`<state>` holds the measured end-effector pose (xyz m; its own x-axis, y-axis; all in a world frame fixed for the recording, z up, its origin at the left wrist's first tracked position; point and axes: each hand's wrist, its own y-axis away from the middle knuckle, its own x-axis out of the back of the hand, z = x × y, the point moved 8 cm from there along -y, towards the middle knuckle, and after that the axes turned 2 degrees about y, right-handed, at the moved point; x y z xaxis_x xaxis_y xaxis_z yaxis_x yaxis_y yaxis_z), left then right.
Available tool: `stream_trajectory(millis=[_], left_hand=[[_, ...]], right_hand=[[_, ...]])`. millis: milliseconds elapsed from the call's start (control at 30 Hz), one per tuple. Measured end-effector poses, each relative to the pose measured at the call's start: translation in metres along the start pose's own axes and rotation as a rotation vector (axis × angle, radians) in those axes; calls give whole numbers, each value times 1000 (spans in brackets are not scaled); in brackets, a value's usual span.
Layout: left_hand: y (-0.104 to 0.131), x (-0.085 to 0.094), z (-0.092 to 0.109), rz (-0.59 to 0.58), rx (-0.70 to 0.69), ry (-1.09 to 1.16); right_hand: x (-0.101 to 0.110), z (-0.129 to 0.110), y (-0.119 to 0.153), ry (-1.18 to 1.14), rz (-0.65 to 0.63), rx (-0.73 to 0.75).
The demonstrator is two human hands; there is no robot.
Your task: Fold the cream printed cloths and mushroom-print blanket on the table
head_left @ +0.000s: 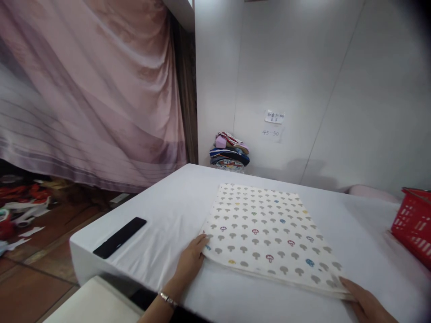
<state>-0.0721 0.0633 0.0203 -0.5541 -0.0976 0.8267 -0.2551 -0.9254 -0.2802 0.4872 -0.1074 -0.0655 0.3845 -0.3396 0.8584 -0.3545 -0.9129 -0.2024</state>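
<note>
A cream cloth (259, 224) printed with grey and coloured mushrooms lies spread flat on the white-covered table (161, 197), its near edge looking folded. My left hand (193, 253), with a bracelet on the wrist, holds the cloth's near left corner between thumb and fingers. At the near right corner, my right hand (365, 300) pinches the edge, thumb on top and the other fingers hidden below. Between the hands the near edge runs fairly straight.
A long black flat object (120, 237) lies on the table's left. Folded fabrics (229, 152) are stacked by the back wall. A red plastic basket (412, 224) stands at the right. A pink curtain (134, 89) hangs at left; scattered items (27, 202) lie on the floor.
</note>
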Motion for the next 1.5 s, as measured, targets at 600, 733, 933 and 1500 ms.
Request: stream_trajectory(millis=[600, 733, 933, 1500], left_hand=[[-11, 5, -10, -3, -312, -206], [-13, 9, -8, -55, -352, -189], [-7, 24, -1, -96, -385, -180], [30, 97, -1, -320, -212, 294]], right_hand=[[31, -56, 8, 10, 17, 62], [39, -66, 12, 10, 11, 76], [54, -77, 16, 16, -31, 77], [144, -113, 45, -279, -206, -36]])
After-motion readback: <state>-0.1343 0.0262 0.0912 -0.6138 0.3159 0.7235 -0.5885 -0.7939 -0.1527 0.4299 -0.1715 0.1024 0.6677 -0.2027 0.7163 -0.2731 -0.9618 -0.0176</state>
